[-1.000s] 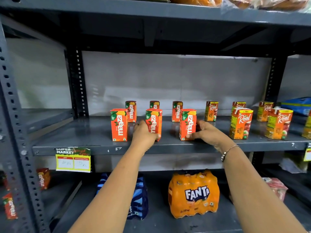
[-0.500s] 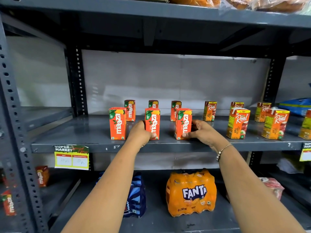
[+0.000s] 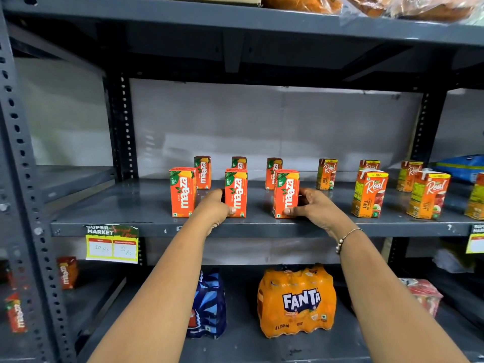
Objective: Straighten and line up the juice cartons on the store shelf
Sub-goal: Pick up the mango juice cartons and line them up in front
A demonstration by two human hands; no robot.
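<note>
Orange middle carton [image 3: 236,193] in left hand [image 3: 214,208]; right carton [image 3: 286,193] in right hand [image 3: 313,205]

Both bare forearms are reaching up and forward from the lower corners. Left hand [image 3: 216,208] is curling, thumb pressing forward, fingers wrapping out of sight. Right hand [image 3: 311,206] is cupping inward, thumb low; beaded bracelet [image 3: 345,238] is sitting at its wrist

Maaza cartons [image 3: 236,193] left, Real cartons [image 3: 369,194] right
</note>
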